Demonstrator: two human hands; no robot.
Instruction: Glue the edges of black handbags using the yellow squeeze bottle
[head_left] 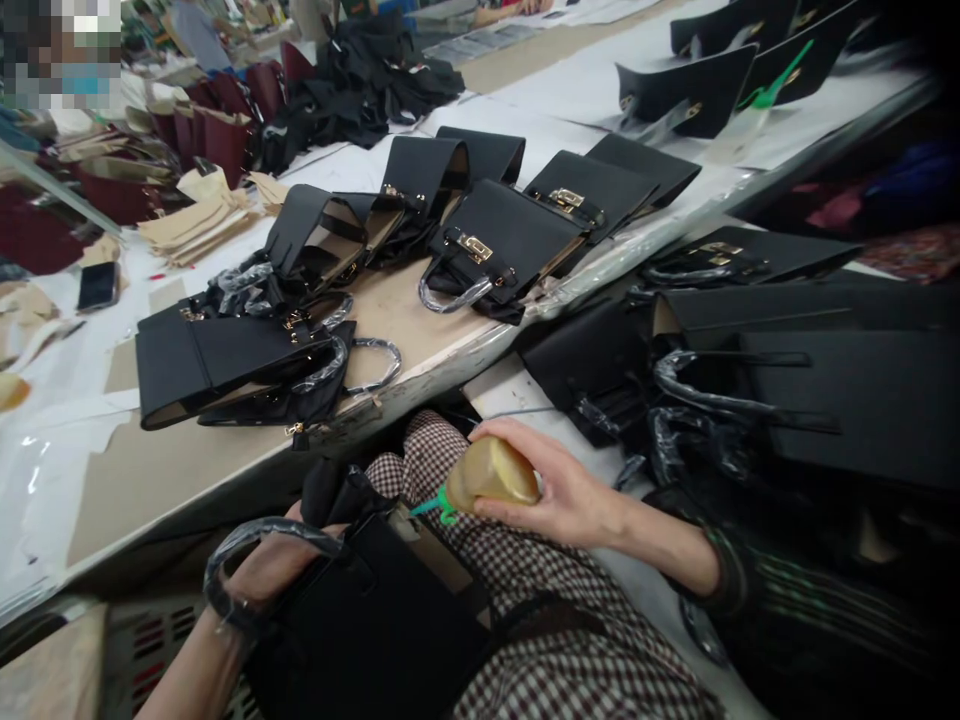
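My right hand (551, 485) is closed around a glue bottle (491, 472) filled with yellowish liquid. The bottle tilts down, and its green nozzle points at the opened edge of a black handbag (382, 600). This bag lies on my lap over checked cloth. My left hand (281, 555) reaches through the bag's plastic-wrapped handle (217, 570) and grips black material at the bag's top; its fingertips are mostly hidden. A beige strip of lining (439, 555) shows along the bag's edge, near the nozzle tip.
Several black handbags with gold clasps (474, 247) lie on the table (112, 500) ahead. More black bags (847, 390) are stacked at my right. A second green-nozzled bottle (765, 100) stands at the far right. A phone (98, 286) and beige pieces (199, 220) lie left.
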